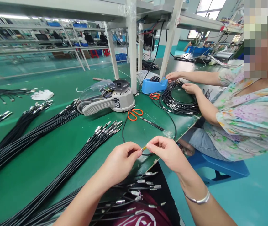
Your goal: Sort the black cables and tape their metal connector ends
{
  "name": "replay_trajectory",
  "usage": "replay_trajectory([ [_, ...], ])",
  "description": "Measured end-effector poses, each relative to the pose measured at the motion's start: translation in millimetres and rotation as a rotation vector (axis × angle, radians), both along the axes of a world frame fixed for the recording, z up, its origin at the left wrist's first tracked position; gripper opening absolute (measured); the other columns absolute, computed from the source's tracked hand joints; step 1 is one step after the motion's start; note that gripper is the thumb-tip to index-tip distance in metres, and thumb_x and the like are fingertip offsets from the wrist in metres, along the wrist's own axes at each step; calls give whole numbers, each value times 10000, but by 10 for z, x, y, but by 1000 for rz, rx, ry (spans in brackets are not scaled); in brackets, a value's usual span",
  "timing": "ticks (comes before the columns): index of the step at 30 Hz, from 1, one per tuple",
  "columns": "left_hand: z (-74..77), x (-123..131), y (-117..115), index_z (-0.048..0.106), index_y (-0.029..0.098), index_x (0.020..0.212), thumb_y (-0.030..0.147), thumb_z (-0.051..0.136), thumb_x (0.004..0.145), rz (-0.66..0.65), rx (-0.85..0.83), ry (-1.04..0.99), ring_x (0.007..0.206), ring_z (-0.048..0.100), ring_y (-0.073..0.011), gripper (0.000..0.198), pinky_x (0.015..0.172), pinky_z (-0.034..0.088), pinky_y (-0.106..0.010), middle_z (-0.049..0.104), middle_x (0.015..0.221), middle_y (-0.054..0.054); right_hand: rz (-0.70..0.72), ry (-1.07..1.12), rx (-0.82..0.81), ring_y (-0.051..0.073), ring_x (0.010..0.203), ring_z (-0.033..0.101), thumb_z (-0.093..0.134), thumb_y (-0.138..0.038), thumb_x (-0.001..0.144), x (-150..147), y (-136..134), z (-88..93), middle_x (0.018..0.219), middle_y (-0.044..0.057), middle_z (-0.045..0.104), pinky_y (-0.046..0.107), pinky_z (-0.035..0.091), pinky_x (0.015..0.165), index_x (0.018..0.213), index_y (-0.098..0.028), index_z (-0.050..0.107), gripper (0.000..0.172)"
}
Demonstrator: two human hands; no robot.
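Note:
My left hand (122,160) and my right hand (168,152) meet above the front edge of the green table. Both pinch a small metal cable connector with a yellow band (144,148), one at each end. A black cable (175,127) curves in a loop on the table behind my fingers. Just below my left hand, a bundle of black cables with silver connectors (141,181) reaches over my lap. Another cable bundle (77,163) lies to the left. Beyond my hands are a black pen-like tool (152,123) and orange-handled scissors (135,114).
A grey tape dispenser machine (122,97) stands mid-table, near a white shelf post (132,50). More cable bundles (30,138) and a white glove (42,95) lie left. At right a co-worker (239,116) handles coiled cables (179,99) beside a blue tape dispenser (154,85).

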State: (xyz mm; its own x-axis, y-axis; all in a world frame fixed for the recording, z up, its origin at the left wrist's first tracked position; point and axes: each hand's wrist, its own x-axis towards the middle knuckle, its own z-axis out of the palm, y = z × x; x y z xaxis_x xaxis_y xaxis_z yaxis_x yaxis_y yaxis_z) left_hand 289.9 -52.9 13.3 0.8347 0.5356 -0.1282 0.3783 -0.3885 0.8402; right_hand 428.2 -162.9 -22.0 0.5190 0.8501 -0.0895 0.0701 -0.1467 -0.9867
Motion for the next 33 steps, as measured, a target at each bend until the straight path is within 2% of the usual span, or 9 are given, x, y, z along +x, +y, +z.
replay_trajectory([
  [10, -78, 101, -39, 636, 169, 719, 332, 520, 777, -10, -152, 24, 637, 493, -141, 209, 602, 370, -231, 585, 650, 9, 67, -32, 6, 141, 661, 564, 625, -382, 777, 46, -88, -51, 711, 8, 647, 272, 448, 650, 739, -162, 651, 225],
  [15, -65, 106, -71, 643, 182, 762, 327, 491, 803, -14, -81, 41, 641, 501, -141, 214, 599, 372, -231, 600, 672, 14, 116, -45, -7, 144, 674, 572, 637, -371, 767, 148, -95, -66, 735, 13, 654, 268, 450, 641, 767, -163, 662, 210],
  [18, -85, 90, -82, 645, 189, 721, 331, 469, 822, -33, -31, 72, 612, 505, -141, 248, 570, 363, -228, 600, 649, 16, 123, -64, -7, 136, 649, 557, 629, -360, 772, 153, -79, -89, 714, 7, 642, 262, 443, 624, 749, -163, 653, 200],
  [21, -150, 87, -80, 632, 191, 662, 308, 449, 841, -52, 46, 52, 599, 505, -141, 281, 564, 359, -230, 591, 629, 11, 135, -89, -15, 132, 633, 543, 609, -344, 783, 131, -67, -105, 706, 10, 637, 264, 438, 618, 744, -157, 650, 195],
  [24, -250, 108, -80, 638, 188, 688, 260, 435, 848, -56, 148, 23, 656, 527, -147, 268, 614, 377, -239, 612, 693, -4, 146, -117, -22, 131, 631, 537, 593, -334, 789, 112, -60, -121, 703, 8, 630, 254, 429, 606, 747, -155, 641, 190],
  [29, -391, 126, -174, 650, 177, 728, 217, 431, 855, -55, 282, 101, 730, 561, -156, 256, 675, 394, -247, 630, 744, -25, 173, -137, -80, 146, 705, 549, 581, -318, 796, 92, -79, -199, 735, 19, 630, 249, 427, 669, 756, -148, 629, 182],
  [31, -385, 97, -215, 663, 173, 725, 229, 441, 859, -95, 269, 134, 719, 571, -154, 265, 663, 402, -239, 639, 737, -29, 205, -115, -115, 149, 713, 536, 572, -339, 802, 86, -124, -236, 727, 18, 615, 251, 421, 678, 744, -147, 616, 205],
  [33, -340, 33, -201, 680, 183, 759, 263, 440, 877, -194, 219, 114, 708, 582, -142, 279, 656, 412, -224, 658, 752, -23, 247, -74, -163, 146, 700, 518, 564, -377, 808, 86, -214, -268, 700, 9, 587, 247, 412, 664, 722, -152, 592, 242],
])
